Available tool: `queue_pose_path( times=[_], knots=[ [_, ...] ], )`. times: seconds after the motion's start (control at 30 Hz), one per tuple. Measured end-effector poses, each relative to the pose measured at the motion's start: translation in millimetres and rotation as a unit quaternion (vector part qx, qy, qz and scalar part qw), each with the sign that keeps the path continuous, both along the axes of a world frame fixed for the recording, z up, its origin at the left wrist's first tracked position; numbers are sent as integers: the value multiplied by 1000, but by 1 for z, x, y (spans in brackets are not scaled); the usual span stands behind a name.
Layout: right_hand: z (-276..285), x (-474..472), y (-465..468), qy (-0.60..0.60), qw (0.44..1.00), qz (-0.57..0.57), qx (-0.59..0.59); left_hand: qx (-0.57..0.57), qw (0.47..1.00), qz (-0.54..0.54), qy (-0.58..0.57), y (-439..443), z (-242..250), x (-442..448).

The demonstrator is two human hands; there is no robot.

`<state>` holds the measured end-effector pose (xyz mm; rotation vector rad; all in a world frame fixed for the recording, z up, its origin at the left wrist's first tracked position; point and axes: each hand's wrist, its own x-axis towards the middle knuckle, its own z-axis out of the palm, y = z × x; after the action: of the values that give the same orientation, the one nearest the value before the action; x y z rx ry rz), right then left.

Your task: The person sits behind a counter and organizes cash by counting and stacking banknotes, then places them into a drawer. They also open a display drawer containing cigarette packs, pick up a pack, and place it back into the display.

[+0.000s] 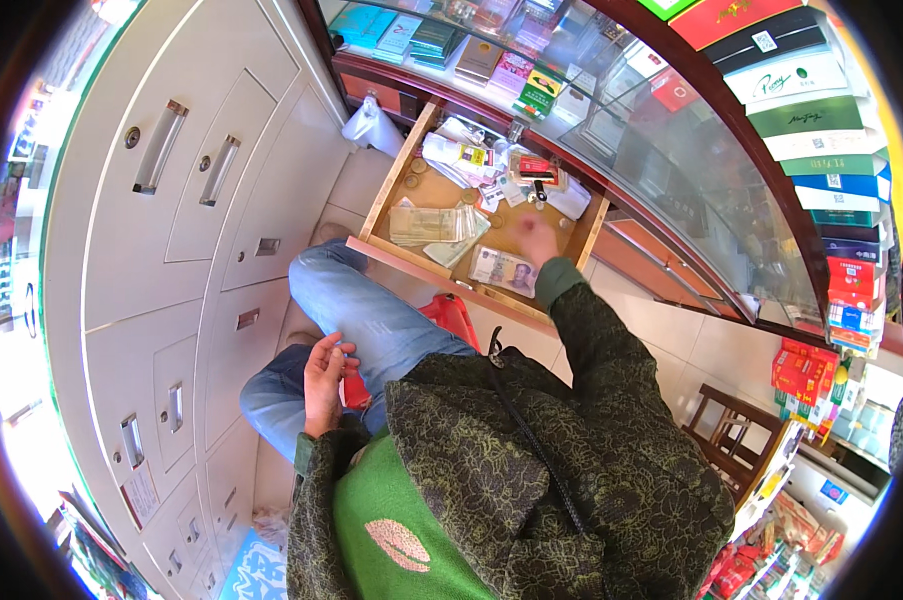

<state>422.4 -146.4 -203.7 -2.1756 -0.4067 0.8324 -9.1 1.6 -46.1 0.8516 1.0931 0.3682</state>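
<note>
My right hand (537, 238) is blurred and reaches into an open wooden drawer (393, 191). It is above the drawer's right part, beside a stack of banknotes (502, 271); whether its fingers hold anything cannot be made out. To the left lie a thicker bundle of banknotes (432, 225) and a fanned group of notes (459, 244). Several coins (414, 169) are scattered on the drawer bottom. Papers, small packets and a red box (534, 166) crowd the back. My left hand (325, 379) hovers near my thigh, fingers loosely curled and apart, with nothing visible in it.
A glass display case (639, 142) with cigarette packs stands behind the drawer. White cabinets (264, 187) with metal handles line the left. A red plastic stool (451, 319) shows under my legs. A white plastic bag (372, 124) hangs left of the drawer. A wooden chair (736, 427) stands right.
</note>
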Motion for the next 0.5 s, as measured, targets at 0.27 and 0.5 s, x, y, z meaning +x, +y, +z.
queue_pose_path(
  times=[0.27, 0.5],
  knots=[
    [49, -49, 2, -140, 921, 279, -234, -22, 999, 37, 23, 3, -45, -38],
    [51, -28, -4, -242, 918, 192, -250, -162, 958, 228, 67, -4, -84, -86]
  ],
)
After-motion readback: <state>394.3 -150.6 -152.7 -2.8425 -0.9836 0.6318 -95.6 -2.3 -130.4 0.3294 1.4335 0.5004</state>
